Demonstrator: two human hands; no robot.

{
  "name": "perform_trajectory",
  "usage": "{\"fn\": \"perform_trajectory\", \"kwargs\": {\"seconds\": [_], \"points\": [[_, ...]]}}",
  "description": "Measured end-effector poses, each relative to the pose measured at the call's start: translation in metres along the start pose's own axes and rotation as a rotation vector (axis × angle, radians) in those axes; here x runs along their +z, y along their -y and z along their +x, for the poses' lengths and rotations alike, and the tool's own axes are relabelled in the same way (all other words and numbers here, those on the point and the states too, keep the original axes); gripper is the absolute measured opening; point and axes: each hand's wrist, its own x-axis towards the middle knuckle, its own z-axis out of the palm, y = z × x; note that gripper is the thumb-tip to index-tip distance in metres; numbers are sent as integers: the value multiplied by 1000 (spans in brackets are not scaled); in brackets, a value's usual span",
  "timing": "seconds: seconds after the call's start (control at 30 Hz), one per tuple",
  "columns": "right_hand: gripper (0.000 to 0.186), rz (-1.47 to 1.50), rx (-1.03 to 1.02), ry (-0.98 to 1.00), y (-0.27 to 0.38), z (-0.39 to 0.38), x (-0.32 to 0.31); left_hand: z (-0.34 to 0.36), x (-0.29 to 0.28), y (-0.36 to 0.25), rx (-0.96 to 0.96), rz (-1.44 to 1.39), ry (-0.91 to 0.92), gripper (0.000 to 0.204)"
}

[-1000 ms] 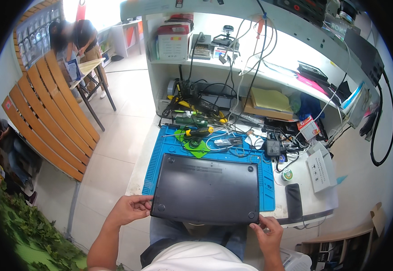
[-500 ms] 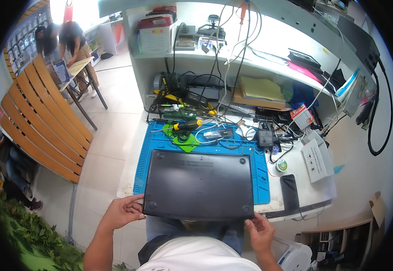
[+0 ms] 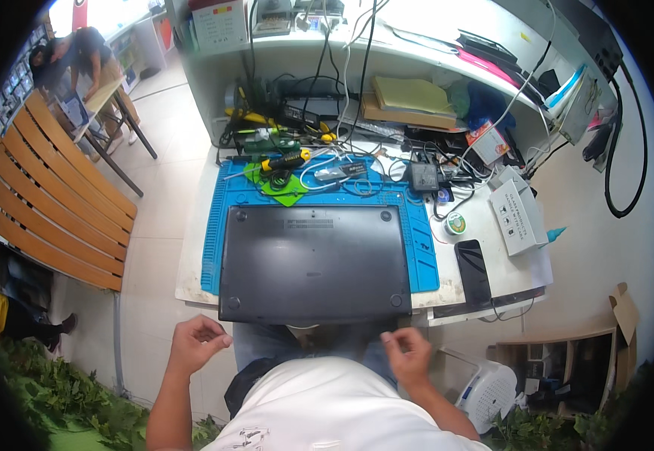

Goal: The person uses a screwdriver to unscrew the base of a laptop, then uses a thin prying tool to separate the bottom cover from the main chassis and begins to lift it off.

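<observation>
A dark laptop (image 3: 313,263) lies with its underside up on a blue work mat (image 3: 421,263); its near edge reaches past the front edge of the bench. My left hand (image 3: 197,346) is just off the laptop's near left corner, fingers loosely bent, thumb apart, and nothing in it. Off the near right corner hovers my right hand (image 3: 408,353), its fingers bent and loose, also with nothing visible in it. Neither hand touches the laptop. Behind the laptop, a yellow-and-black screwdriver (image 3: 285,160) rests near a green pad (image 3: 289,197) on the mat.
Right of the mat are a phone (image 3: 473,272), a solder spool (image 3: 455,223) and a white box (image 3: 516,218). A black power adapter (image 3: 423,177) and tangled cables lie behind. A slatted wooden bench (image 3: 49,195) stands left; other people are farther off.
Both my hands have let go of the laptop's near corners and drawn back toward my body. The view has shifted, so the bench sits higher and farther left in the picture.
</observation>
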Motion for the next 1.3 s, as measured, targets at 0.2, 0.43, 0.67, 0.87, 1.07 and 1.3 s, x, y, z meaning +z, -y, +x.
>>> {"fn": "perform_trajectory", "kwargs": {"seconds": [0.2,0.43,0.67,0.87,1.07,1.3], "points": [[40,-274,-222,463,31,24,32,7,71,-39,373,431,322,44],[34,-431,-479,489,42,43,54,30,112,-55,68,593,535,63],[19,-416,-605,118,60,4,22,11,107,-43,-22,575,667,69],[14,-472,-546,164,69,-1,-7,-16,106,-60,-69,638,714,59],[11,-347,-357,195,52,-4,-16,-28,71,-86,91,572,386,21],[15,-339,-265,600,68,47,-8,-13,67,-82,425,598,117,11]]}}
